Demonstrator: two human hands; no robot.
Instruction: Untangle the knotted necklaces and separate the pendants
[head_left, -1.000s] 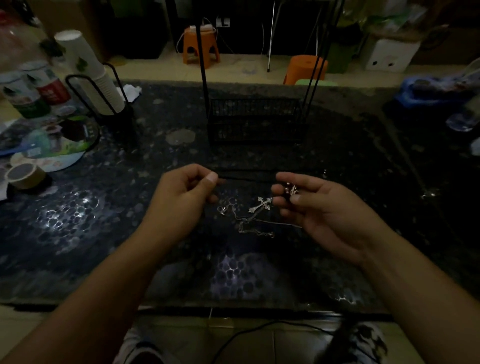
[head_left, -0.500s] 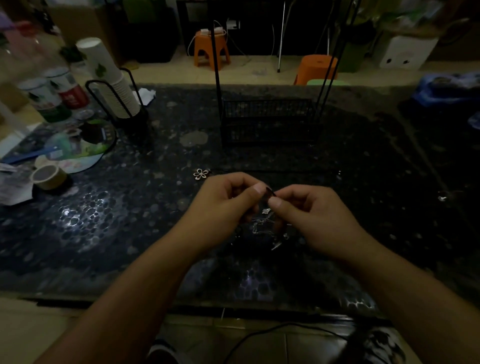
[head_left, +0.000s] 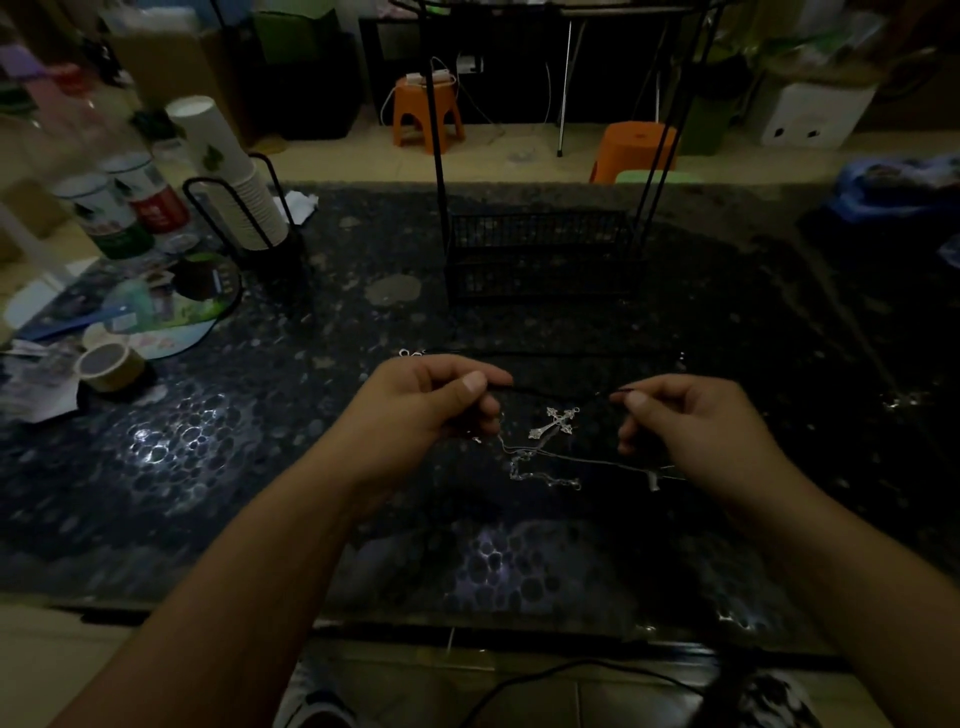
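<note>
The black cord (head_left: 561, 391) now runs taut between your two hands, where half a second ago those hands were bunched together over the knot; you have drawn them apart, and the cross pendant (head_left: 555, 422) hangs below the cord's middle, roughly midway between your hands and a little nearer your body than the cord itself. Your left hand (head_left: 423, 402) pinches one end of the cord between thumb and forefinger, fingers curled; your right hand (head_left: 685, 415) pinches the other end the same way. Below and between the hands a thin silver chain (head_left: 545, 462) trails across the table (head_left: 208, 467), with a small pale pendant (head_left: 652, 480) lying just under your right hand; whether the chain is caught on the cord you cannot tell in this dim light. Just beyond your left hand's knuckles a flower pendant (head_left: 410, 354) peeks out on the table, apart from the rest. Spreading the cord reads as a test of the tangle: the cross has come clear into view, yet the chain sits close beneath it, so the separation looks only part done.
</note>
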